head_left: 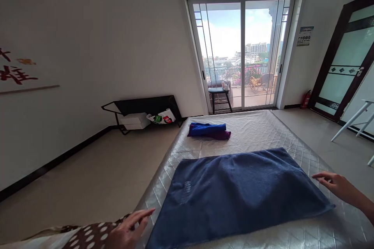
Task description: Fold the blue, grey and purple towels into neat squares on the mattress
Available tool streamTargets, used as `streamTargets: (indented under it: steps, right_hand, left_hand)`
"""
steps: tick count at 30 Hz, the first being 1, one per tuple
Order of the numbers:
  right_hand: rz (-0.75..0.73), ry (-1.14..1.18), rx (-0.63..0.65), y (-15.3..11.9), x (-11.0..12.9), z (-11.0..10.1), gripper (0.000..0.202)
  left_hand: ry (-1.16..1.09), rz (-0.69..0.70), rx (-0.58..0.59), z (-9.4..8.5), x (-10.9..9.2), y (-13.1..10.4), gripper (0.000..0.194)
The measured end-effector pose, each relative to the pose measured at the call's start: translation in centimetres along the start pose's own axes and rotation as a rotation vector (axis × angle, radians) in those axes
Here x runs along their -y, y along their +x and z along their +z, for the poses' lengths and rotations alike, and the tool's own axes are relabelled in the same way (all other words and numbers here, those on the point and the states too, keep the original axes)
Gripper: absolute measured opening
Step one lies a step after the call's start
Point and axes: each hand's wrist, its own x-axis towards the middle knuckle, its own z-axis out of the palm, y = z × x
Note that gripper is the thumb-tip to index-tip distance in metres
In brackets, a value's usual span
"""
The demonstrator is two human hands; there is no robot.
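A dark blue towel (233,194) with "HAPPY" lettering near its left side lies spread out, slightly rumpled, on a quilted silver-white mattress (248,124). Just off the towel's left edge is my left hand (130,230), its fingers apart and nothing in them. My right hand (339,186) hovers by the right edge of the towel, also with parted fingers and holding nothing. Farther back on the mattress, rolled or folded cloths (209,130) in blue and purple lie together.
Against the left wall stands a black-framed rack (146,105) with white boxes (134,121) and a printed bag (163,117). Behind the mattress are glass sliding doors (242,54) and a dark stool (218,90). White stool legs (352,122) show at right.
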Motion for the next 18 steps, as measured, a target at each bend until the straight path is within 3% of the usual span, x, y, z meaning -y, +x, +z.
streamTargets:
  steps: [2, 5, 8, 11, 13, 18]
  right_hand:
    - [0.126, -0.025, -0.044, 3.9, 1.0, 0.6, 0.031]
    - [0.278, -0.096, -0.139, 9.4, 2.4, 2.5, 0.028]
    - [0.332, -0.135, -0.175, 13.0, 2.7, 4.9, 0.025]
    - [0.341, -0.159, -0.191, 14.4, 2.2, 6.9, 0.028]
    - [0.338, -0.174, -0.202, 14.8, 1.7, 7.8, 0.028]
    - [0.32, -0.187, -0.213, 15.3, 0.8, 8.6, 0.024]
  left_hand:
    - [0.046, -0.063, -0.054, 0.6, -1.2, 4.8, 0.037]
    - [0.07, -0.051, -0.076, 3.6, -2.7, 11.3, 0.036]
    - [0.06, -0.058, -0.066, 7.6, -3.2, 14.8, 0.029]
    - [0.021, -0.059, -0.045, 10.7, -3.0, 15.6, 0.022]
    - [-0.017, -0.048, -0.031, 11.8, -2.7, 15.2, 0.022]
    - [-0.085, -0.082, -0.041, 12.0, -1.5, 14.4, 0.025]
